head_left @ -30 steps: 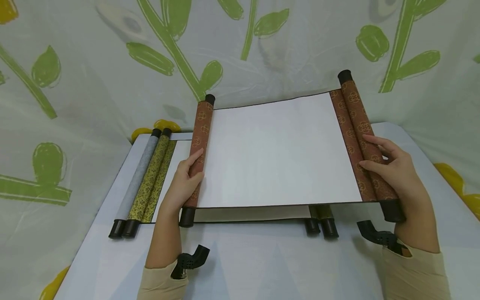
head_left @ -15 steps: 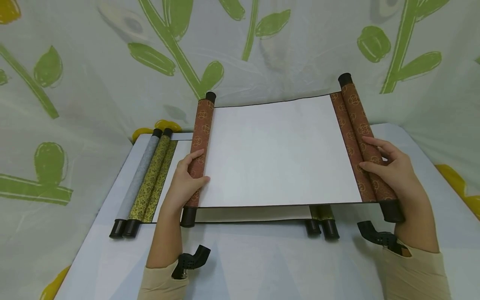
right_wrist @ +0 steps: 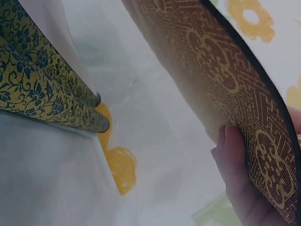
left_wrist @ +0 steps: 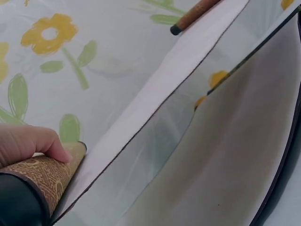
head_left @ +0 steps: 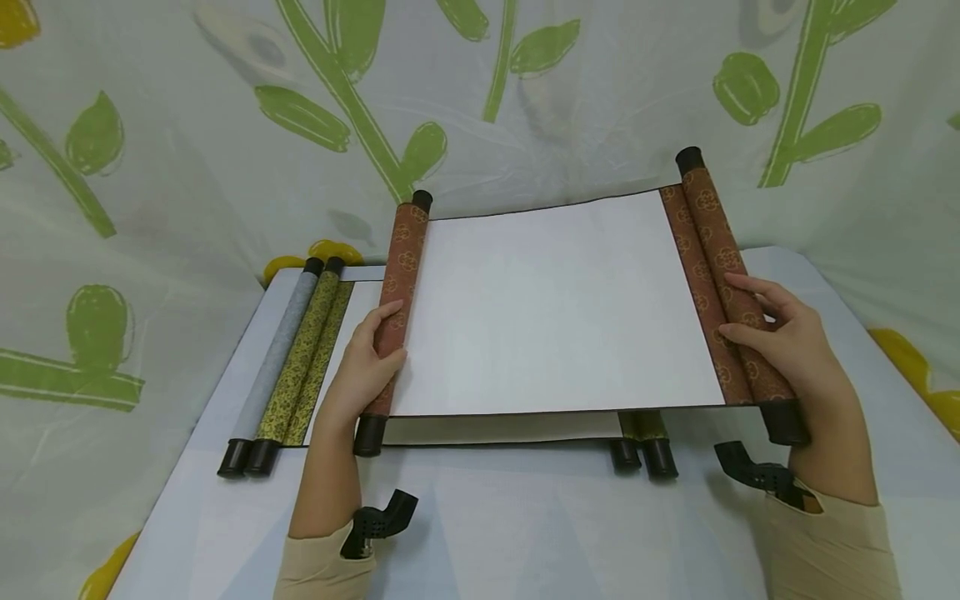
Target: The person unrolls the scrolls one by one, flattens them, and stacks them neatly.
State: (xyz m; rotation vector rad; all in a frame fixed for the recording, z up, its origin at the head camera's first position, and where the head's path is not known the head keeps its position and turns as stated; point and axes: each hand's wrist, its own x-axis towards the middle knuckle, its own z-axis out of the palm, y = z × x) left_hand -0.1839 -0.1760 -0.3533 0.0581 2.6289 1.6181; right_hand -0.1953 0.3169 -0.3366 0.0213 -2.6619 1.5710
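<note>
A brown patterned scroll with a blank white sheet [head_left: 555, 308] is held partly unrolled above the table. My left hand [head_left: 363, 367] grips its left roller [head_left: 399, 267], thumb on the near face. At the other end my right hand [head_left: 787, 333] holds the right roller [head_left: 716, 225] between thumb and fingers. In the right wrist view the fingertips [right_wrist: 233, 146] press the brown brocade [right_wrist: 211, 61]. Beneath lies a second scroll, green and gold, its left roller [head_left: 300, 358] and right roller [head_left: 652, 433] showing; the raised scroll covers most of its sheet.
A grey-blue roll [head_left: 276, 358] lies against the green roller at the left. The pale table [head_left: 525, 533] ends near a hanging cloth [head_left: 600, 100] printed with leaves and flowers. Black wrist mounts [head_left: 382, 521] sit at both sleeves.
My left hand and the left roller shift very slightly, first a little right and up, then back left and down. The thumb lifts off and returns. The right hand stays nearly still.
</note>
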